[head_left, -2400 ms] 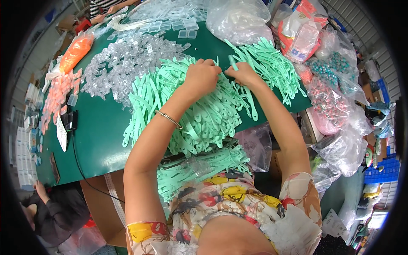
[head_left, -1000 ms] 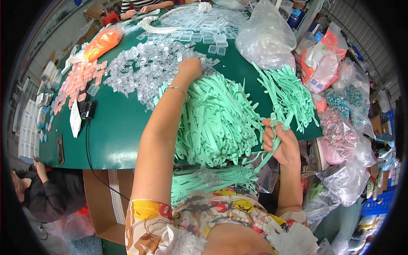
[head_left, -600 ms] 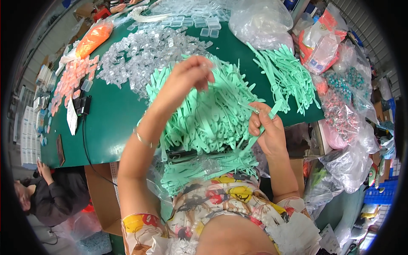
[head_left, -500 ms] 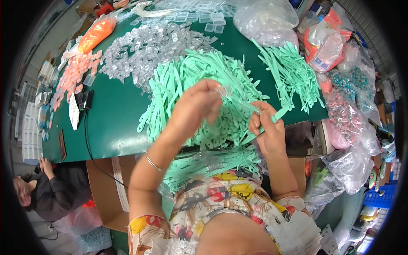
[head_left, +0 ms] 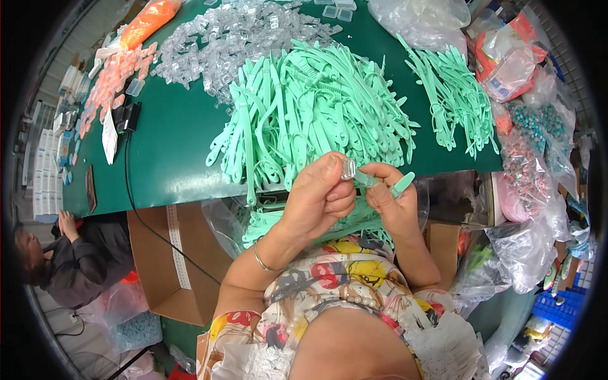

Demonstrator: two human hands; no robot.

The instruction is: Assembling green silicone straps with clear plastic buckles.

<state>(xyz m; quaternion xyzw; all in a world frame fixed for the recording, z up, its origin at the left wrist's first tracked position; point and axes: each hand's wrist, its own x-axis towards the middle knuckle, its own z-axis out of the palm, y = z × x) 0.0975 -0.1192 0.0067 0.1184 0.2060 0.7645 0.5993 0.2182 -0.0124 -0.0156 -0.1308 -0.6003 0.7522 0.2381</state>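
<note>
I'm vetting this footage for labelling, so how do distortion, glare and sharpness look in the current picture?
Head view: fisheye bending bows the green table's front edge, with black corners; head view: a soft sheen on the tabletop; head view: left hand and right hand fairly crisp, but the clear piece too small for fine detail.

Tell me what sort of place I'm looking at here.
Probably a small assembly workshop: a heap of mint-green straps and a pile of clear plastic pieces lie on a green table, with clear bags of small coloured parts beside it.
</note>
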